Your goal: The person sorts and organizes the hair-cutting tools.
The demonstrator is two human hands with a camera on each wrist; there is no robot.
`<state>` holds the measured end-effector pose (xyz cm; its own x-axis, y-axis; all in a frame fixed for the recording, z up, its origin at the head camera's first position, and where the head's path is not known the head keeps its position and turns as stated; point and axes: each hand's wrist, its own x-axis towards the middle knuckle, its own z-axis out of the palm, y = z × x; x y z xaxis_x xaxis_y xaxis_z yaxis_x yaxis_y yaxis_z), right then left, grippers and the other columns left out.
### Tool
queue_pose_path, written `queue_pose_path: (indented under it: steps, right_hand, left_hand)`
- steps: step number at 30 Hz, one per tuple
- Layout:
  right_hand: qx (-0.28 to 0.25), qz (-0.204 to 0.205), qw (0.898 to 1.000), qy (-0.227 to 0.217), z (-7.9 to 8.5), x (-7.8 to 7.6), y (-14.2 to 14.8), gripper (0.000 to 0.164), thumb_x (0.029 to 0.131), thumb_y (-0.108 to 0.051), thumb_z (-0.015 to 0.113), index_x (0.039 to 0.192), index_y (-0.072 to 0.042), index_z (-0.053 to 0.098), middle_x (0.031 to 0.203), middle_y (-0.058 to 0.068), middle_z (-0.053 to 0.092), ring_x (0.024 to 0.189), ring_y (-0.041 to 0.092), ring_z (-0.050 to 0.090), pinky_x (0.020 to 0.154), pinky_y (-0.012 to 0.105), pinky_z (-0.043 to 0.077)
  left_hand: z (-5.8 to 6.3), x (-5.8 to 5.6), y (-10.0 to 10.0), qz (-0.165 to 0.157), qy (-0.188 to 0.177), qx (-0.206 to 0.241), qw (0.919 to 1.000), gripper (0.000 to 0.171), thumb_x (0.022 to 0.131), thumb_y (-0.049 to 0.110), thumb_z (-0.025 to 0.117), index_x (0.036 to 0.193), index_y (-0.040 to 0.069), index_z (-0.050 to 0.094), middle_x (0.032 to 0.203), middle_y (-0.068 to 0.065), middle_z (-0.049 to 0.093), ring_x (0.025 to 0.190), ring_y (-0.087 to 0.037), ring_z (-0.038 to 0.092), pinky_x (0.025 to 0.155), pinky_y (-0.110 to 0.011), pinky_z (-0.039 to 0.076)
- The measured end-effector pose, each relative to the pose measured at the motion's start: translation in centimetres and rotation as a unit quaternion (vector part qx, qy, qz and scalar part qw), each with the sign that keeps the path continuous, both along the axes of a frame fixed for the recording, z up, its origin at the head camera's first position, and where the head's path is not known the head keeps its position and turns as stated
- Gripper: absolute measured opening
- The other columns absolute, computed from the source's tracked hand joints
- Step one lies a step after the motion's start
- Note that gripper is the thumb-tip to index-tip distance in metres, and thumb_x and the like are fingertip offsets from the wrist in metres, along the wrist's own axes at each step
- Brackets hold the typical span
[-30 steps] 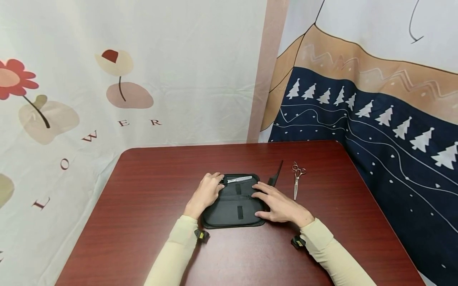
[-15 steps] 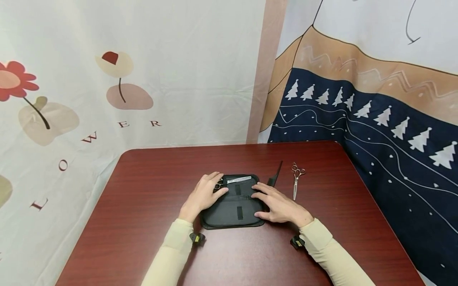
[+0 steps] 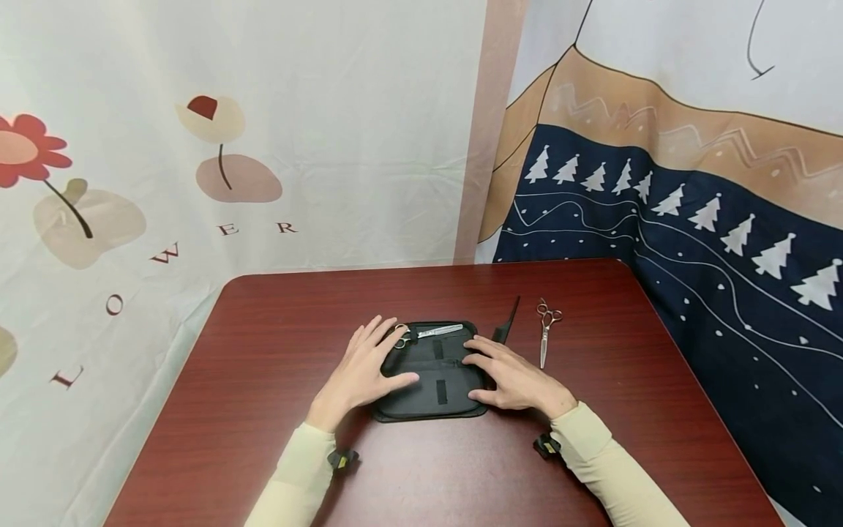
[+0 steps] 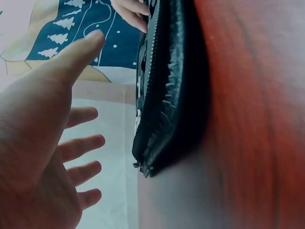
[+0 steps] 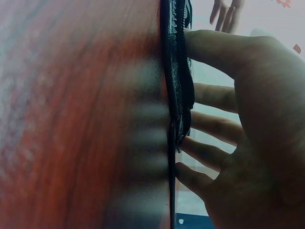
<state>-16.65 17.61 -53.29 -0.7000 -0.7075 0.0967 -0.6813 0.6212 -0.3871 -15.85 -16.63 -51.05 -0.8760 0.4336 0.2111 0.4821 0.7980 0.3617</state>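
A black zip case [image 3: 421, 391] lies open on the table, its elastic loops facing up. A pair of silver scissors [image 3: 441, 331] is tucked across its far end, with finger rings beside my left fingers. My left hand [image 3: 356, 369] hovers at the case's left side, fingers and thumb spread and holding nothing. In the left wrist view a gap shows between that hand and the zipped edge [image 4: 155, 47]. My right hand [image 3: 510, 373] rests its spread fingertips on the case's right edge. Its fingertips [image 5: 193, 40] touch the zipped rim in the right wrist view.
Beyond my right fingers lies a narrow black comb-like thing [image 3: 506, 326] with a thin tail. A second pair of silver scissors [image 3: 545, 333] lies to its right. The reddish-brown table [image 3: 263, 410] backs onto printed cloth hangings [image 3: 369, 146].
My left hand has let go of the case's far left area and drawn back toward me and left, its fingers spreading. The scissors' rings are uncovered. My right hand stays in place.
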Motion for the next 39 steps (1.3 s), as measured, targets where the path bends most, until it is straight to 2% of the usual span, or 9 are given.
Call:
queue_pose_path:
  steps: [6, 10, 14, 21, 28, 34, 39]
  right_hand:
    - [0.000, -0.002, 1.000, -0.006, 0.2, 0.1, 0.0, 0.054, 0.100, -0.034, 0.086, 0.144, -0.006, 0.071, 0.169, 0.019, 0.055, 0.165, 0.045, 0.046, 0.131, 0.064, 0.044]
    - [0.001, -0.001, 1.000, -0.004, 0.1, 0.0, 0.0, 0.054, 0.101, -0.034, 0.085, 0.144, -0.006, 0.071, 0.169, 0.018, 0.055, 0.165, 0.045, 0.046, 0.131, 0.064, 0.044]
    - [0.004, -0.003, 1.000, -0.009, 0.1, 0.0, 0.0, 0.054, 0.101, -0.035, 0.085, 0.145, -0.006, 0.071, 0.170, 0.018, 0.054, 0.166, 0.045, 0.044, 0.131, 0.064, 0.044]
    - [0.005, -0.003, 1.000, -0.009, 0.0, 0.0, 0.0, 0.054, 0.101, -0.035, 0.085, 0.145, -0.006, 0.071, 0.170, 0.018, 0.054, 0.166, 0.045, 0.044, 0.131, 0.065, 0.044]
    - [0.004, -0.001, 1.000, -0.007, 0.0, 0.0, 0.0, 0.054, 0.101, -0.035, 0.085, 0.145, -0.006, 0.071, 0.170, 0.019, 0.054, 0.165, 0.046, 0.044, 0.131, 0.065, 0.044]
    - [0.004, -0.004, 1.000, -0.012, 0.2, 0.1, 0.0, 0.055, 0.101, -0.034, 0.085, 0.146, -0.006, 0.071, 0.171, 0.019, 0.053, 0.166, 0.045, 0.044, 0.131, 0.064, 0.044]
    - [0.003, -0.004, 1.000, -0.009, 0.0, 0.1, 0.0, 0.054, 0.101, -0.034, 0.085, 0.146, -0.006, 0.071, 0.170, 0.018, 0.054, 0.165, 0.045, 0.045, 0.131, 0.065, 0.044]
  left_hand:
    - [-0.1, 1.7, -0.5, -0.021, 0.012, -0.026, 0.9994, 0.099, 0.086, 0.064, 0.090, 0.165, 0.014, 0.058, 0.174, -0.021, 0.051, 0.166, -0.053, 0.040, 0.130, -0.080, 0.034]
    - [-0.3, 2.9, -0.6, -0.043, 0.036, -0.036, 0.9978, 0.101, 0.082, 0.066, 0.093, 0.162, 0.013, 0.061, 0.167, -0.022, 0.058, 0.161, -0.052, 0.048, 0.128, -0.078, 0.039]
    - [-0.5, 3.6, -0.5, -0.059, 0.051, -0.035, 0.9964, 0.104, 0.077, 0.067, 0.097, 0.159, 0.012, 0.064, 0.160, -0.020, 0.063, 0.153, -0.046, 0.056, 0.129, -0.071, 0.044]
    - [-1.1, 4.2, -0.1, -0.071, 0.055, -0.042, 0.9951, 0.104, 0.075, 0.066, 0.098, 0.157, 0.010, 0.066, 0.159, -0.018, 0.064, 0.149, -0.043, 0.060, 0.128, -0.061, 0.048]
    - [-1.7, 4.4, 0.2, -0.074, 0.043, -0.049, 0.9951, 0.090, 0.080, 0.057, 0.098, 0.151, 0.010, 0.070, 0.157, -0.017, 0.064, 0.145, -0.037, 0.062, 0.121, -0.052, 0.056]
    - [-1.8, 4.4, 0.2, -0.076, 0.039, -0.047, 0.9953, 0.079, 0.083, 0.047, 0.097, 0.147, 0.008, 0.072, 0.155, -0.017, 0.065, 0.143, -0.035, 0.063, 0.119, -0.050, 0.057]
    - [-1.6, 4.3, 0.3, -0.074, 0.023, -0.051, 0.9957, 0.078, 0.084, 0.045, 0.096, 0.148, 0.008, 0.071, 0.157, -0.017, 0.064, 0.145, -0.036, 0.061, 0.119, -0.049, 0.058]
